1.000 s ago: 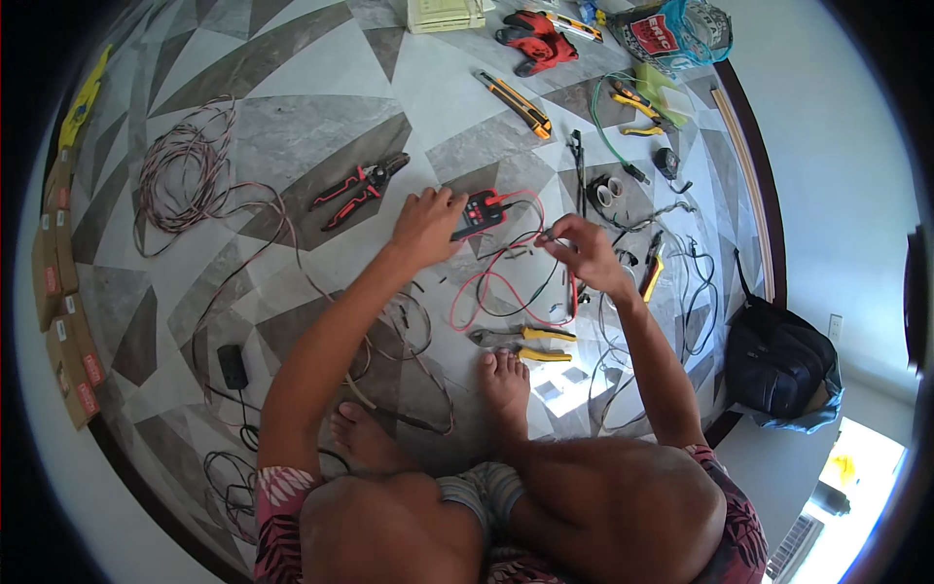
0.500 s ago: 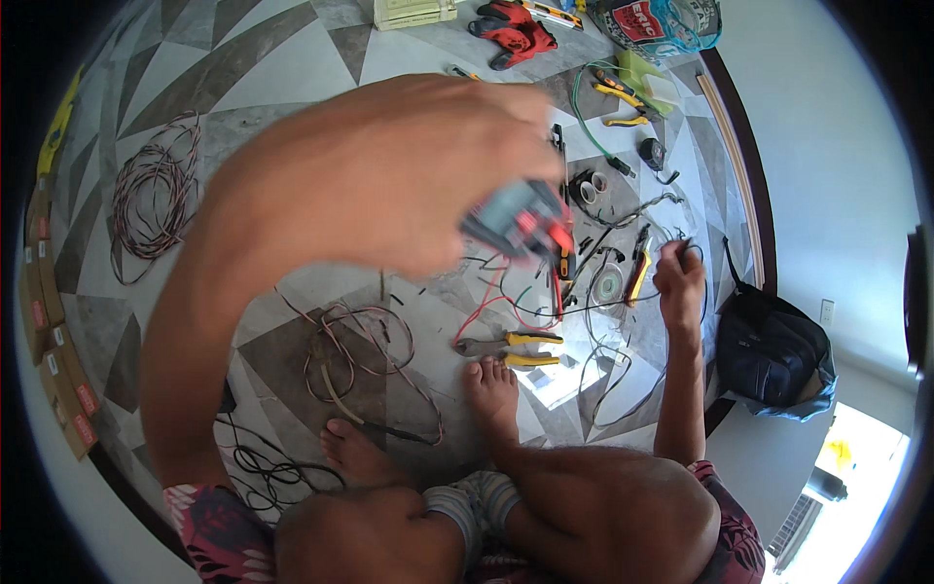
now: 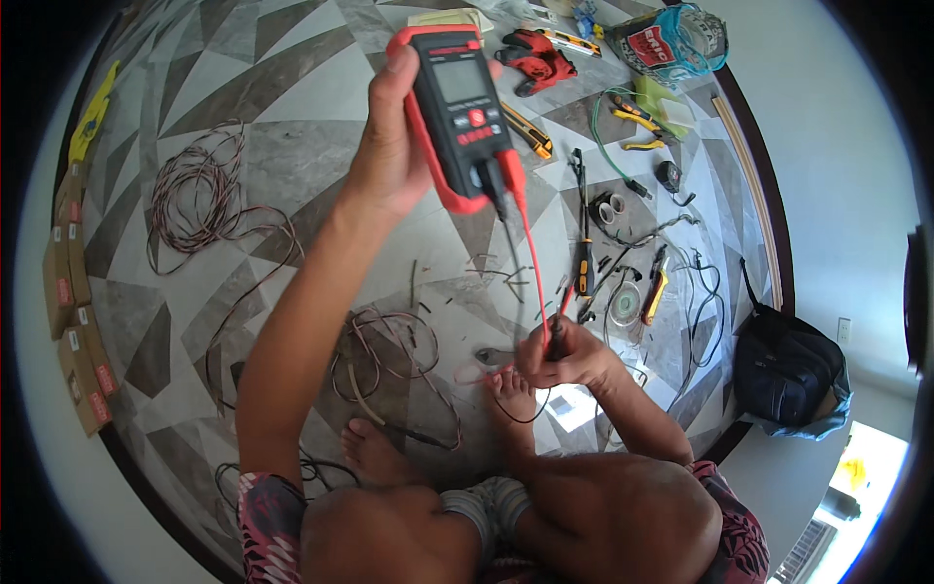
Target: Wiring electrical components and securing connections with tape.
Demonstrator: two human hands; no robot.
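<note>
My left hand (image 3: 389, 146) is wrapped round a red and black digital multimeter (image 3: 455, 88), raised over the floor with its display and buttons facing up. A red plug and a black plug sit in its lower end, and a red test lead (image 3: 532, 248) and a black one run down from them. Lower, in front of my right foot, my right hand (image 3: 576, 352) is closed on the test leads. A dark probe handle (image 3: 556, 341) shows between its fingers. The head of a pair of pliers (image 3: 494, 356) pokes out beside that hand, which hides the rest.
Coiled twisted wire (image 3: 195, 200) lies at the left, with looser loops (image 3: 389, 341) nearer me. A screwdriver (image 3: 584, 268), a utility knife (image 3: 656, 287), a tape measure (image 3: 668, 176) and red gloves (image 3: 537, 63) lie rightward and beyond. A black bag (image 3: 786, 365) rests by the right wall.
My left hand has lifted the multimeter up and turned its face into view. My right hand has come from the far right toward the middle.
</note>
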